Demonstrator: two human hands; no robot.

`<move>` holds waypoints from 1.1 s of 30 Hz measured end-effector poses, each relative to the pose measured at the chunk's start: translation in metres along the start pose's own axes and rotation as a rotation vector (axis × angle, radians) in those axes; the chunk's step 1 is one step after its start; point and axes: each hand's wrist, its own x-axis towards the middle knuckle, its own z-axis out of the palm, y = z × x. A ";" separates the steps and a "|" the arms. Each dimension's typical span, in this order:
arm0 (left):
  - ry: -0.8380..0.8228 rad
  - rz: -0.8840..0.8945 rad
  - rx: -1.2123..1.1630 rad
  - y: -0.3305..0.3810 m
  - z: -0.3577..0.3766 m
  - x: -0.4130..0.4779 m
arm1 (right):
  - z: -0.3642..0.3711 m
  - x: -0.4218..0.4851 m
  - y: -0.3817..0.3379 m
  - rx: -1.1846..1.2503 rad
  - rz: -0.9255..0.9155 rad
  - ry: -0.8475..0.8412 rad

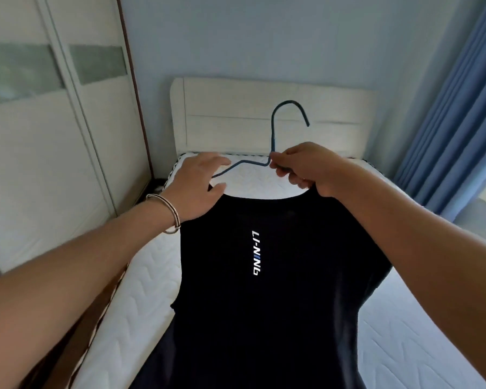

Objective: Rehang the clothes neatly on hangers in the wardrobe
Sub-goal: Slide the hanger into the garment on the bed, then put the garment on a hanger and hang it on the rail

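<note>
A black T-shirt [253, 290] with white lettering down its chest hangs in front of me over the bed. A dark blue wire hanger [273, 136] sits in its neckline, hook pointing up and to the right. My right hand [306, 168] pinches the hanger at the base of the hook, with the shirt's right shoulder under its fingers. My left hand [201, 186], with a metal bangle on the wrist, rests on the shirt's left shoulder, its fingers over the hanger's left arm. The hanger's right arm is hidden.
A bed with a bare white quilted mattress [141, 299] and a cream headboard [264, 108] lies below. The wardrobe's sliding doors [54, 136] stand shut at the left. Blue curtains [460, 108] hang at the right beside a window sill.
</note>
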 end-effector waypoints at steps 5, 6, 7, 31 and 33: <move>-0.027 0.002 -0.031 0.047 -0.095 -0.037 | 0.006 -0.036 -0.100 0.455 0.029 -0.088; -0.007 -0.041 -0.124 0.061 -0.112 -0.043 | 0.010 -0.045 -0.119 0.589 0.016 -0.113; 0.024 -0.085 -0.213 0.076 -0.129 -0.048 | 0.014 -0.054 -0.136 0.723 0.006 -0.143; 0.637 -0.459 0.068 0.098 -0.427 -0.257 | 0.113 -0.199 -0.319 0.165 -1.110 -0.096; 0.645 -0.485 0.081 0.081 -0.440 -0.291 | 0.139 -0.213 -0.330 0.207 -1.155 0.066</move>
